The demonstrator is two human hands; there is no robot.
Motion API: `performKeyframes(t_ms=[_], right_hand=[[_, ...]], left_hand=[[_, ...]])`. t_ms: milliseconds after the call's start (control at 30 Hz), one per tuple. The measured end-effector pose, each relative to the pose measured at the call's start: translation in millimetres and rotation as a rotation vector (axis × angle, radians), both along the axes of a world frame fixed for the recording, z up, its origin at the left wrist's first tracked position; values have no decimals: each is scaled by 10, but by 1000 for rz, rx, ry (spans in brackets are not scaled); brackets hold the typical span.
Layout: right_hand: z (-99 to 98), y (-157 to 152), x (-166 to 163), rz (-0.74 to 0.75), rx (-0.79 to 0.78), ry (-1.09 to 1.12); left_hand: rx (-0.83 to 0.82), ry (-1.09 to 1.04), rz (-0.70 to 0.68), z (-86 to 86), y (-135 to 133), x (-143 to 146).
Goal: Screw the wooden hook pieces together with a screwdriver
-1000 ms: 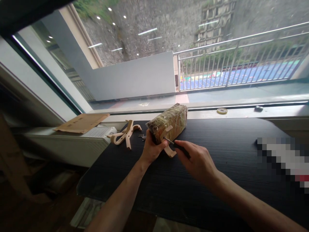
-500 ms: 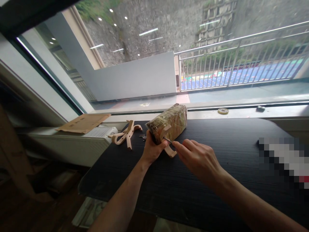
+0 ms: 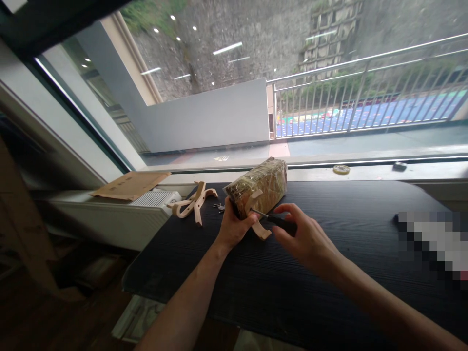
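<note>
The right grip (image 3: 305, 239) has slid back, loosened around the screwdriver (image 3: 281, 223); the left grip (image 3: 234, 226) pinches the wooden hook (image 3: 262, 231) against the wrapped block (image 3: 268, 179), centre of the frame. Tilted pressure could make the tip (image 3: 252, 210) skid into the adjacent left thumb (image 3: 251, 220).

Cardboard (image 3: 130, 185) lies on the radiator (image 3: 127, 218), a tape roll (image 3: 341, 170) on the windowsill (image 3: 309, 174).

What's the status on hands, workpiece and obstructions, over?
Left hand gripping plastic-wrapped block, thumb by curved wooden piece. Right hand on screwdriver, tip at that piece. Loose screws beside left hand, off the screwdriver's line.
</note>
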State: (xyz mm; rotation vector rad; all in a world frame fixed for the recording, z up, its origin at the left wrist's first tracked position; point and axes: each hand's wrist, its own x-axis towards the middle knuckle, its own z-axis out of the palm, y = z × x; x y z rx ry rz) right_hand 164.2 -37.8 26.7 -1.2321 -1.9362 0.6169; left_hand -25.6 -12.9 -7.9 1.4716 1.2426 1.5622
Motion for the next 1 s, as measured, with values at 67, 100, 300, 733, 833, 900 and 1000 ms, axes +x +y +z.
performKeyframes(t_ms=[67, 100, 300, 733, 833, 900, 1000], right_hand=[[-6, -23, 37, 37, 180, -116], [-14, -29, 52, 66, 294, -167], [-95, -34, 30, 133, 635, -327], [-33, -4, 16, 19, 48, 10], [-13, -25, 68, 74, 348, -192], [-31, -17, 83, 104, 534, -301], [-86, -6, 67, 113, 652, -362]], left_hand=[[-9, 1, 1, -3, -4, -3], [-8, 10, 13, -6, -4, -5], [-20, 9, 22, -44, 20, -30], [-13, -42, -18, 21, -6, -1], [-18, -10, 4, 25, -11, -1], [-16, 18, 32, 15, -7, -9], [-17, 41, 45, -5, 2, -21]])
